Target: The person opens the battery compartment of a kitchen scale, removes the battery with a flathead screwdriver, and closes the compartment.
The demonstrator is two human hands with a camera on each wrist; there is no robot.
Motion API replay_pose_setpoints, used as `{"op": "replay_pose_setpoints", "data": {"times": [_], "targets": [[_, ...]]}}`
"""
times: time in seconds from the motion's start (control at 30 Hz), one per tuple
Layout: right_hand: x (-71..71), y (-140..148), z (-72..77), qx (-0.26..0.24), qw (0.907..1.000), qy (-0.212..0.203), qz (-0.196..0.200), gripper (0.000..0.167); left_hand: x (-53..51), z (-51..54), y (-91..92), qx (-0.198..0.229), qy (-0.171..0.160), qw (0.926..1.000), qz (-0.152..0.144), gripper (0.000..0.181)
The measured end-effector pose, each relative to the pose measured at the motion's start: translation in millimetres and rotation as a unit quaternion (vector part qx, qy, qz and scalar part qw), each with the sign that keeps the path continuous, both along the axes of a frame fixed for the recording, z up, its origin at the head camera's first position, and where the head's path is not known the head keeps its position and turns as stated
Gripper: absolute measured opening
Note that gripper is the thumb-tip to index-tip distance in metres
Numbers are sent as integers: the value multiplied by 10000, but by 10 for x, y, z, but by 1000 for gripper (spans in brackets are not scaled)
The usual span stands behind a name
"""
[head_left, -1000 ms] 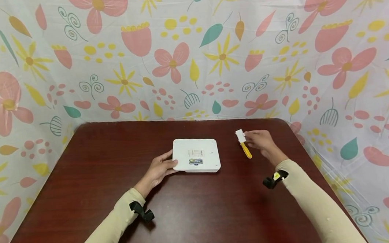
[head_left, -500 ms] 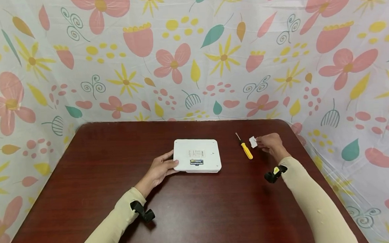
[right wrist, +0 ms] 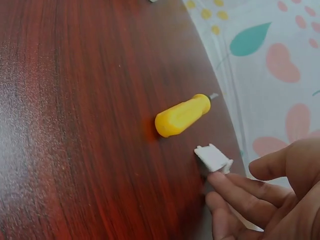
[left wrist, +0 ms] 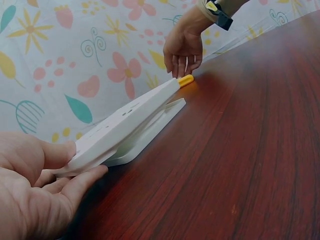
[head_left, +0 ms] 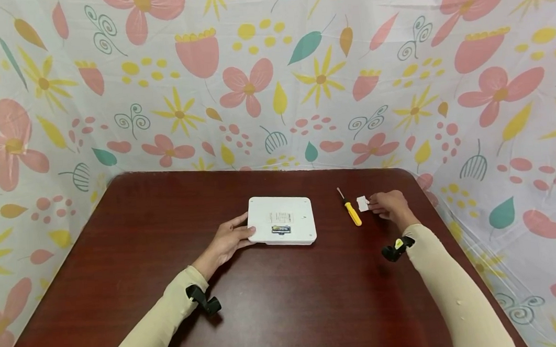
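Observation:
My left hand (head_left: 227, 241) grips the left edge of a white flat device (head_left: 280, 207) that looks like an upturned kitchen scale, thumb on top and fingers below. Its battery compartment (head_left: 281, 229) is uncovered, with a battery visible inside. The left wrist view shows the device (left wrist: 125, 117) tilted above the wooden table. On the right, a small white battery cover (right wrist: 212, 157) lies on the table. My right hand (right wrist: 270, 195) has a fingertip against the cover's near edge, while the thumb stands apart from it.
A screwdriver (head_left: 352, 211) with a yellow handle lies between the device and the battery cover, its tip toward the back. The dark wooden table (head_left: 284, 299) ends at a flower-patterned curtain (head_left: 273, 90) behind and on both sides.
My right hand has carried the battery cover rightward from above the screwdriver, set it on the table, and loosened its pinch. The left hand and the device have stayed put.

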State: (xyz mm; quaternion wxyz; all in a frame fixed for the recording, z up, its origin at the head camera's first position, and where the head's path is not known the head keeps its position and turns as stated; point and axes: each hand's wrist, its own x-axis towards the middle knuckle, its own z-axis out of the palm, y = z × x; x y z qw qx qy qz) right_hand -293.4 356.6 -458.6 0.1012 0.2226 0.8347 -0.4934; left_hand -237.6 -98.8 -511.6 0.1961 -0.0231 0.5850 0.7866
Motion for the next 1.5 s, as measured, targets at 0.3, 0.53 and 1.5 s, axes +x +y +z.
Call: {"op": "replay_pose_setpoints", "data": {"times": [0.3,0.53,1.5], "targets": [[97,-86,50,1257,9856,487,1019,47,0,6,-3,106,38,9999,-38,66],[206,-440,-27,3456,9152,1165,1712,50,4,-22,-16,84,77,9999,-31,66],[514,-811,305,3514,8788,2074,2472,28,1,-63,-20,141,21,9999,-5,66]]}}
